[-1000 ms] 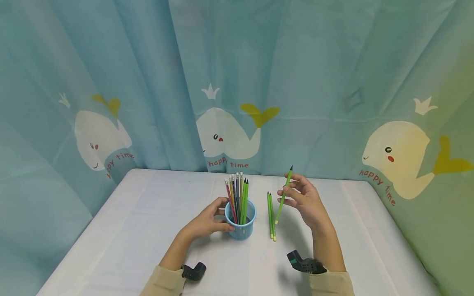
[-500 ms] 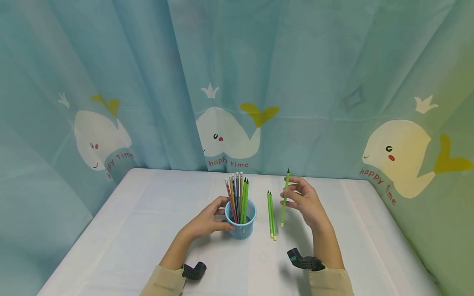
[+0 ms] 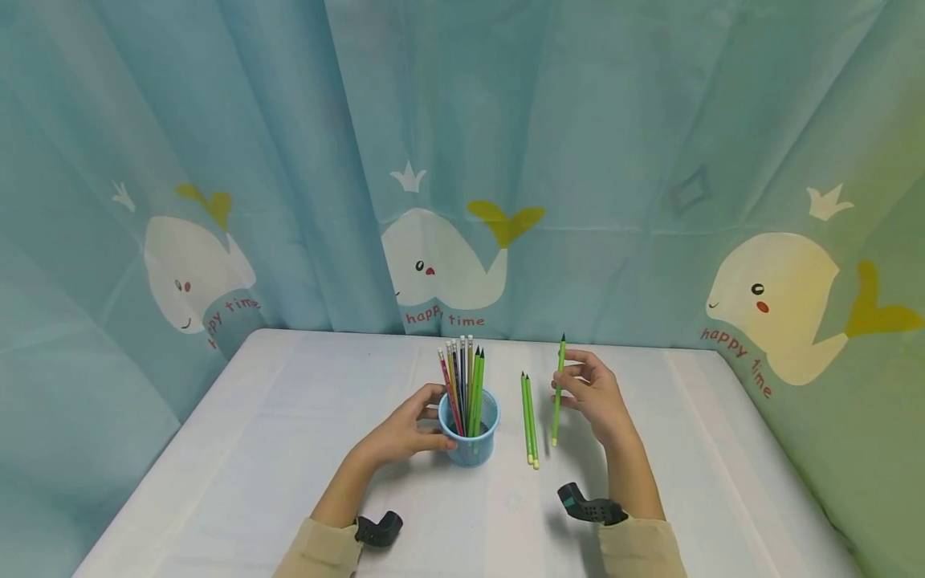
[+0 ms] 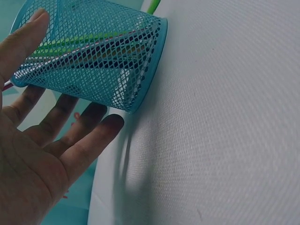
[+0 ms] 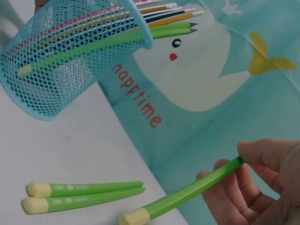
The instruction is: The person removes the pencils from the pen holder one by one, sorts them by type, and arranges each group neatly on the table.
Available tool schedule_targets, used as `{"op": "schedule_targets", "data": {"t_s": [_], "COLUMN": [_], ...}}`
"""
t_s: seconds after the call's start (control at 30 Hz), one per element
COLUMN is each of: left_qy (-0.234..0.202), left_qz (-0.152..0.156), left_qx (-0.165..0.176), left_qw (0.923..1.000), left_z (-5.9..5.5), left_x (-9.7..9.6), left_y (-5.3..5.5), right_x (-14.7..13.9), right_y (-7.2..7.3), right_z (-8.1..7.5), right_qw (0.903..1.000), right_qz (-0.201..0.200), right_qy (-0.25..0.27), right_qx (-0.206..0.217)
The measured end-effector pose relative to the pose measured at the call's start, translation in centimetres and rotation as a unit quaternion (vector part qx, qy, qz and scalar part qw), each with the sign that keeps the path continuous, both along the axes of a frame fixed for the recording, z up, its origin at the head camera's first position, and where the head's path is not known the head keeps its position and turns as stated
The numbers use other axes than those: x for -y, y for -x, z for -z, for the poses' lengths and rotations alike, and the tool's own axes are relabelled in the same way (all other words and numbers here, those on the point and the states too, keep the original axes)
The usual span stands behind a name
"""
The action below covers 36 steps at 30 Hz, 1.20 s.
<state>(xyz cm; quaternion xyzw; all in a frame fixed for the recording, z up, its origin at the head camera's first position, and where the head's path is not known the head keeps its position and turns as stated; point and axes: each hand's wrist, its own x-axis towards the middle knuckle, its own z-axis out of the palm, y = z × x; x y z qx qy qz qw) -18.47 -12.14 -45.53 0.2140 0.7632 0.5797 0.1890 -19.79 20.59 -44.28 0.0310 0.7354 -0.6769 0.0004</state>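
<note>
A light blue mesh pencil cup (image 3: 471,454) stands upright on the table, with several pencils in it. Among them are two green pencils (image 5: 112,43), points up. My left hand (image 3: 401,433) holds the cup from its left side, thumb at the near rim and fingers round the far side. To the right, my right hand (image 3: 598,401) pinches a green pencil (image 5: 187,190) near its upper part. That pencil is nearly upright, dark point up and pale yellow end down, low over the table. Two more green pencils (image 3: 529,424) lie side by side between cup and right hand.
A white cloth covers the table (image 3: 289,449). Behind it hangs a blue curtain (image 3: 607,160) with printed whales, close along the table's back edge. Each wrist wears a small black camera, such as the right wrist camera (image 3: 588,507).
My right hand has lowered slightly, and its pencil has turned from slanted to nearly upright, its pale end shifting right. The left hand and cup have stayed in place.
</note>
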Motion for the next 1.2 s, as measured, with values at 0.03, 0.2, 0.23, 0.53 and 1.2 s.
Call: {"op": "schedule_targets", "data": {"t_s": [0.03,0.2,0.23,0.53,1.2], "left_qy": [0.001,0.002,0.002,0.002,0.011], "left_qz": [0.0,-0.001,-0.002,-0.005,-0.009], "left_qx": [0.001,0.001,0.001,0.003,0.008], "left_qw": [1.0,1.0,1.0,1.0,0.9999], "left_z": [0.0,0.0,0.0,0.1,0.0], "left_x": [0.0,0.0,0.0,0.1,0.0], "left_y": [0.0,0.0,0.0,0.0,0.1], "right_x": [0.0,-0.1,0.0,0.4,0.7], "right_y": [0.0,0.3,0.4,0.7,1.3], "right_z": [0.1,0.7,0.9,2.2,3.8], "right_qw": [1.0,0.9998,0.9997,0.9989,0.9948], "right_qz": [0.003,0.014,0.016,0.027,0.042], "right_qy": [0.001,-0.009,-0.011,-0.03,-0.074], "right_qx": [0.003,0.014,0.015,0.025,0.056]}}
